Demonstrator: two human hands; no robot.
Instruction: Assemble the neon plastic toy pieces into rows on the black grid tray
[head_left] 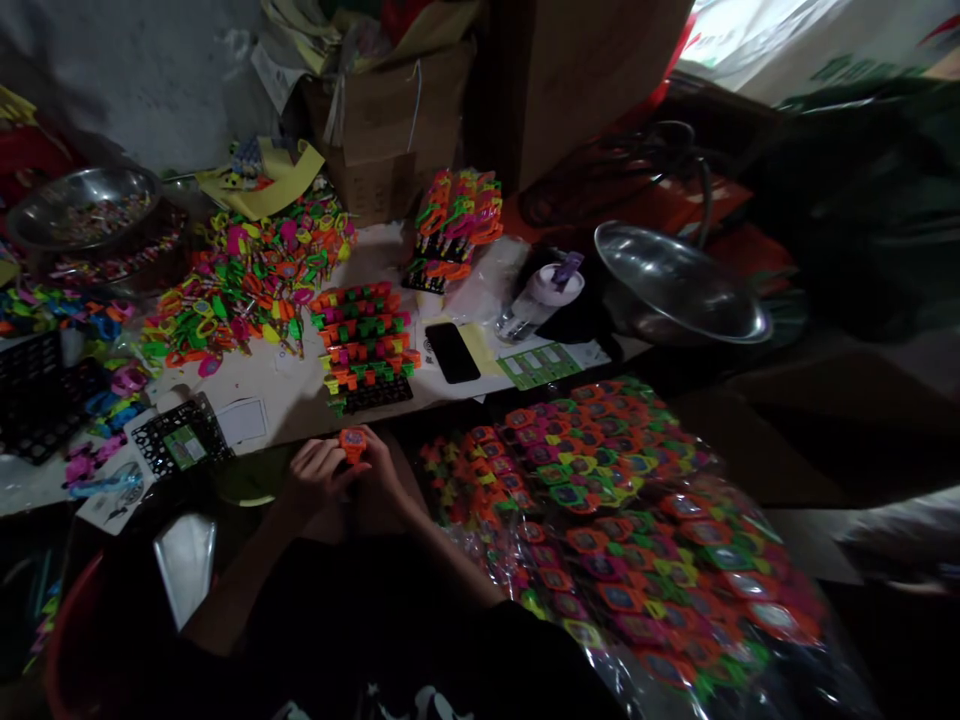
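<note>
Both hands meet in front of my body at the table's near edge. My left hand [319, 468] and my right hand [379, 465] are closed around a small orange toy watch [352, 442], its face turned up. Just beyond them lie rows of orange, green and yellow toy watches [367, 345] on a black perforated tray [381, 393]. Fingers partly cover the held watch's lower part.
Loose colourful toy pieces [255, 265] are heaped at back left, by a metal bowl [86, 205]. A black phone [452, 352], lidded bottle [538, 300] and metal basin [682, 285] stand rightward. Bagged toy watches [600, 440] lie at my right.
</note>
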